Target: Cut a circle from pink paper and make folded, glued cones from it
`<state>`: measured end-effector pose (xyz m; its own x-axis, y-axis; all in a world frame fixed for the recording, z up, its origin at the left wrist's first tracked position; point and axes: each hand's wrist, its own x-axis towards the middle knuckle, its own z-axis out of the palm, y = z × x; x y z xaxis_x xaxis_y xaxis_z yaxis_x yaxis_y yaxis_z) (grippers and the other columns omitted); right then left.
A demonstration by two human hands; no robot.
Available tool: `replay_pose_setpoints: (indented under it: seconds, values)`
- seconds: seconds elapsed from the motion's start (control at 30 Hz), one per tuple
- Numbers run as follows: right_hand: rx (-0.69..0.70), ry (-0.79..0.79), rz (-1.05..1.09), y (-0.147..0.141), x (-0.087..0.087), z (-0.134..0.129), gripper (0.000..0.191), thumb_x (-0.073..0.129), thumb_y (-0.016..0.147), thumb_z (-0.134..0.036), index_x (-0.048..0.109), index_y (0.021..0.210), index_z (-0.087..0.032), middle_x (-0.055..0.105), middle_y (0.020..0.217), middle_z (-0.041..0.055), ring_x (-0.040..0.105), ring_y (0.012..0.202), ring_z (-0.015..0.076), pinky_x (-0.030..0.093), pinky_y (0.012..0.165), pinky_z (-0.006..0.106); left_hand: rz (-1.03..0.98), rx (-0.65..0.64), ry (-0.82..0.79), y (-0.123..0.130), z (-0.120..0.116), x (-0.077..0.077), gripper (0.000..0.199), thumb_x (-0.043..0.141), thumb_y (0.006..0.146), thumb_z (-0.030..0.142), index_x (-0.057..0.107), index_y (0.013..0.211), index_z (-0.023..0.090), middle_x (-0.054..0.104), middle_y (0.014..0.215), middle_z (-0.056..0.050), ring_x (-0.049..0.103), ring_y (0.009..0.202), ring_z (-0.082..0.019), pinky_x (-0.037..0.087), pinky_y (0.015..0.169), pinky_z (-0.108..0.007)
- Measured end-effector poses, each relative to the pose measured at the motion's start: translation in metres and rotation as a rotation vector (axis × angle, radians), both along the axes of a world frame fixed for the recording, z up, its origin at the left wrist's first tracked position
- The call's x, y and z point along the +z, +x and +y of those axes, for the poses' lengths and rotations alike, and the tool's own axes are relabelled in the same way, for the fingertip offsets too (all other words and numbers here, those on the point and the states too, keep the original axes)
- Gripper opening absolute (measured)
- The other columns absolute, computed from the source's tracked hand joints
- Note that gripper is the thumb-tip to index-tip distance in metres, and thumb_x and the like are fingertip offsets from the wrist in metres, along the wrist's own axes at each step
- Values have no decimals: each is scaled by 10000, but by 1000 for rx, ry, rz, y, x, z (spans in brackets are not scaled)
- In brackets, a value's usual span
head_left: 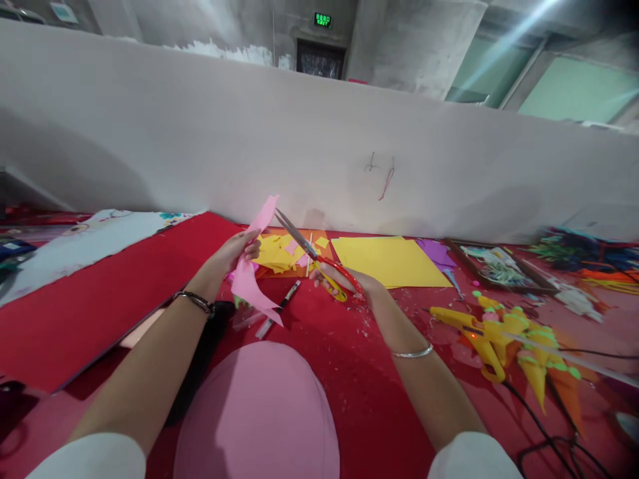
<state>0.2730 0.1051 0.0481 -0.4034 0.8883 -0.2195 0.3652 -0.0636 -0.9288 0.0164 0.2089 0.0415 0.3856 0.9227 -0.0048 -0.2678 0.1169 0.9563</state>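
My left hand [238, 251] pinches a curved strip of pink paper [252, 287], which rises above the fingers and hangs down below them. In my right hand [344, 276] is a pair of scissors [304, 245] with red and yellow handles. Their blades point up and left, the tips close to the upper end of the strip; whether they touch it I cannot tell. A large pink paper circle [259, 412] lies on the red table just in front of me. Below the strip rests a black and white marker pen [289, 294].
Yellow paper scraps [274, 253] and a yellow sheet [392, 261] lie by the white partition [200, 133]. At right are a yellow glue gun [474, 336] with a cord, yellow paper cones [534, 372] and a brown tray [499, 266]. Red board [124, 299] covers the left.
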Motion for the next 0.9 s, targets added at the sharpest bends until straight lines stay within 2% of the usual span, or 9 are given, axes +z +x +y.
replay_pose_setpoints:
  seconds: [0.2, 0.47, 0.7, 0.9]
  values:
    - [11, 35, -98, 8, -11, 9, 457, 442, 783, -593, 573, 927, -179, 509, 721, 9, 404, 516, 62, 354, 440, 169, 118, 66, 99, 4, -6, 1, 207, 577, 767, 295, 460, 660, 163, 344, 357, 95, 326, 285, -35, 243, 312, -132]
    - [32, 113, -180, 16, 5, 1, 374, 496, 781, -537, 586, 860, -183, 515, 765, 22, 458, 651, 107, 413, 557, 204, 220, 172, 234, 5, -12, 4, 257, 538, 793, 246, 410, 581, 178, 406, 349, 76, 390, 284, -56, 290, 320, -157]
    - [42, 182, -228, 26, 8, 1, 365, 514, 770, -533, 561, 825, -175, 539, 795, 18, 453, 648, 114, 413, 603, 243, 186, 233, 222, 4, -12, 2, 260, 501, 806, 258, 375, 591, 188, 392, 362, 83, 389, 298, -54, 285, 322, -151]
    - [53, 190, -233, 23, 6, 2, 365, 522, 761, -530, 537, 873, -183, 535, 863, 31, 494, 739, 140, 434, 648, 266, 180, 202, 196, 9, -13, 0, 257, 517, 794, 276, 376, 598, 189, 385, 360, 84, 388, 293, -54, 270, 315, -148]
